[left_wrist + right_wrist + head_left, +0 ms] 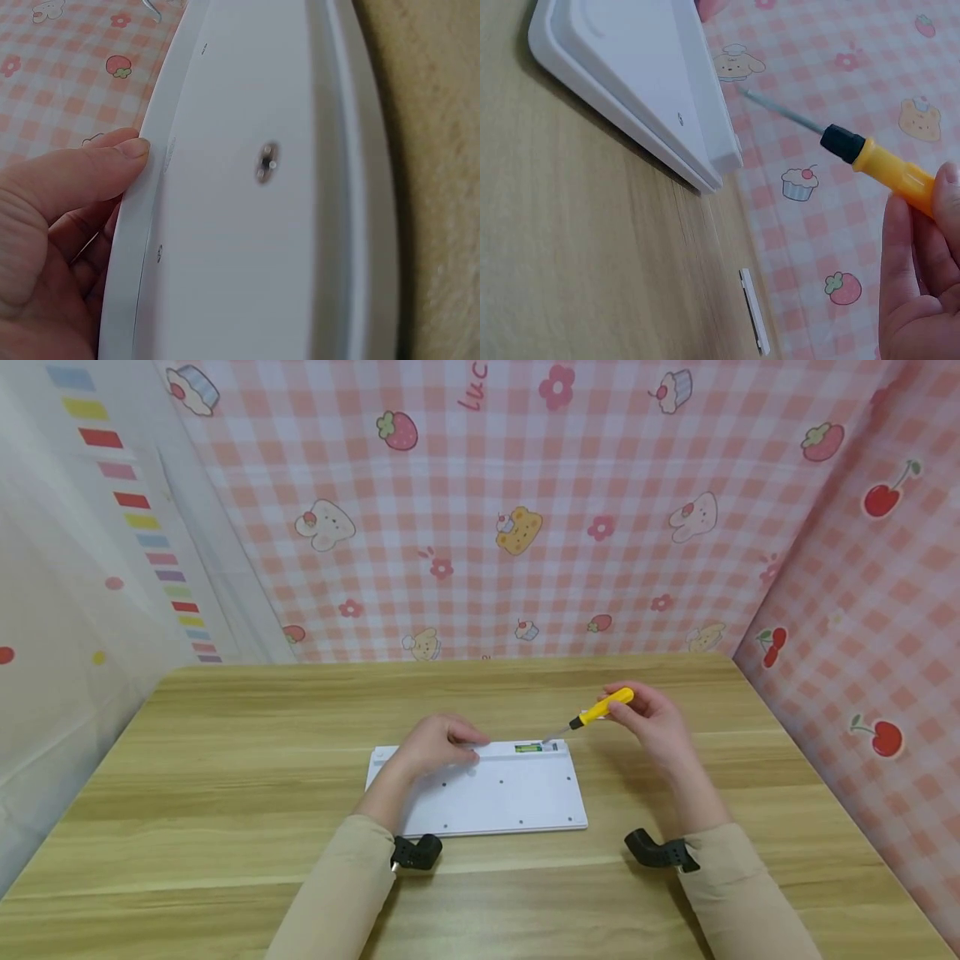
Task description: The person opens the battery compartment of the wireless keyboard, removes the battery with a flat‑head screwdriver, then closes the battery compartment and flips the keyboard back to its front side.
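Observation:
A white keyboard (pixel 480 806) lies underside up on the table, with small screws dotted over its back. Along its far raised edge a battery compartment is uncovered, showing a green battery (pixel 527 748). My left hand (pixel 437 745) grips that far edge; in the left wrist view its thumb (pixel 112 165) presses on the rim while the other fingers curl behind. Between thumb and fingers my right hand (pixel 660 727) holds a screwdriver (pixel 611 703) with a yellow handle and black collar. Its metal tip points down-left at the compartment; whether it touches anything I cannot tell.
A thin white strip, apparently the battery cover (pixel 754 311), lies on the wooden table (pixel 225 777) to the right of the keyboard. Pink checked cloth (pixel 480 468) hangs behind the table and along the right side. Pale cloth (pixel 67 552) hangs on the left.

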Motion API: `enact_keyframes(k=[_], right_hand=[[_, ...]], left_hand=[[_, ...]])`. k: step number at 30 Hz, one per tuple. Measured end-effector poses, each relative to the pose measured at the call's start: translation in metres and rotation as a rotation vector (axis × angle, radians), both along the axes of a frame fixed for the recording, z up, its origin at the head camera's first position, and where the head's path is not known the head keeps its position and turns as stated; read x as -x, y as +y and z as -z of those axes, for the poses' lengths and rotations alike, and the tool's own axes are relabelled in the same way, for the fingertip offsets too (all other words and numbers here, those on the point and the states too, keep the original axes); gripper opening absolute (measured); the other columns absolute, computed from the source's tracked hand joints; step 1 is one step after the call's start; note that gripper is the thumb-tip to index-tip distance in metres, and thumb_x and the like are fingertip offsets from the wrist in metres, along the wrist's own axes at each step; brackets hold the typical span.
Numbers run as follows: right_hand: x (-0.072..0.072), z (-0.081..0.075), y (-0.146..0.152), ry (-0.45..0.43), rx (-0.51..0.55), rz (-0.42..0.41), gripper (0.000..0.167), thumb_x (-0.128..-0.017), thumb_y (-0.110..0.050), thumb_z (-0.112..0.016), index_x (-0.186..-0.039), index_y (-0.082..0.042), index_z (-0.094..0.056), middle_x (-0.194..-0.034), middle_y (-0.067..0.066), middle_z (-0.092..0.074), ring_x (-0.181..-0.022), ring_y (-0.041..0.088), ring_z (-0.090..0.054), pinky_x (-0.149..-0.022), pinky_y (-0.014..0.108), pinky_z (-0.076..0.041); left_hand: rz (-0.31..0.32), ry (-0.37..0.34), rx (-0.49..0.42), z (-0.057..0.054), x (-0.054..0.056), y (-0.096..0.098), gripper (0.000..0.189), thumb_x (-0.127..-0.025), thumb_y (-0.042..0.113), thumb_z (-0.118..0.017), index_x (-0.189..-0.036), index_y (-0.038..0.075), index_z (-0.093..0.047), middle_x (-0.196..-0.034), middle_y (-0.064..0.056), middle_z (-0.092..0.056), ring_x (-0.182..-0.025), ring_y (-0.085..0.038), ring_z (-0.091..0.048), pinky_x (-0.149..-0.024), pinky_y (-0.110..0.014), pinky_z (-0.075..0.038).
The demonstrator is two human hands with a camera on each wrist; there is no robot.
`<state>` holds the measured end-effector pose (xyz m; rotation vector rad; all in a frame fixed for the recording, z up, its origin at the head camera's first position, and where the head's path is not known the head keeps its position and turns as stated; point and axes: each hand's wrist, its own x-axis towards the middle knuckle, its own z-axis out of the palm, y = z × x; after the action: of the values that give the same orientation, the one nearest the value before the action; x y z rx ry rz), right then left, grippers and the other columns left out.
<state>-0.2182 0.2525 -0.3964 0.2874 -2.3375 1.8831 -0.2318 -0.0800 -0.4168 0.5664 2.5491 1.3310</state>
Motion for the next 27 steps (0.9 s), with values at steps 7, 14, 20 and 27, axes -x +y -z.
enact_keyframes(k=[7,14,20,27], right_hand=[[0.0,-0.004,-0.009,0.028,-0.108,0.003,0.029,-0.097,-0.007,-0.063,-0.122,0.008,-0.061,-0.119,0.027,-0.064,-0.092,0.011,-0.064,-0.084,0.021,-0.054],[-0.003,-0.019,-0.022,0.088,-0.295,0.009,0.026,-0.096,-0.014,-0.066,-0.119,-0.001,-0.067,-0.112,0.015,-0.068,-0.091,0.025,-0.061,-0.075,0.02,-0.053],[-0.004,-0.03,-0.035,0.13,-0.359,-0.016,0.025,-0.094,-0.011,-0.069,-0.118,-0.003,-0.069,-0.107,0.013,-0.069,-0.087,0.026,-0.062,-0.072,0.021,-0.053],[-0.005,-0.035,-0.047,0.169,-0.401,-0.041,0.024,-0.092,-0.009,-0.071,-0.116,-0.007,-0.071,-0.104,0.01,-0.07,-0.088,0.026,-0.063,-0.07,0.027,-0.055]], left_hand=[[-0.008,-0.002,0.011,0.0,-0.001,0.001,0.028,-0.081,0.001,-0.077,-0.107,0.012,-0.078,-0.112,-0.003,-0.07,-0.108,-0.022,-0.062,-0.096,-0.038,-0.048],[-0.018,-0.01,0.009,0.0,-0.001,0.001,0.027,-0.082,0.001,-0.077,-0.106,0.012,-0.079,-0.113,-0.003,-0.07,-0.11,-0.023,-0.062,-0.097,-0.039,-0.048],[-0.02,-0.003,0.014,-0.001,-0.001,0.001,0.027,-0.082,0.001,-0.077,-0.106,0.012,-0.079,-0.114,-0.004,-0.069,-0.111,-0.024,-0.061,-0.099,-0.04,-0.047],[-0.018,-0.009,0.014,-0.002,-0.002,0.001,0.028,-0.082,0.001,-0.077,-0.107,0.013,-0.078,-0.114,-0.003,-0.069,-0.11,-0.023,-0.061,-0.098,-0.04,-0.047]])
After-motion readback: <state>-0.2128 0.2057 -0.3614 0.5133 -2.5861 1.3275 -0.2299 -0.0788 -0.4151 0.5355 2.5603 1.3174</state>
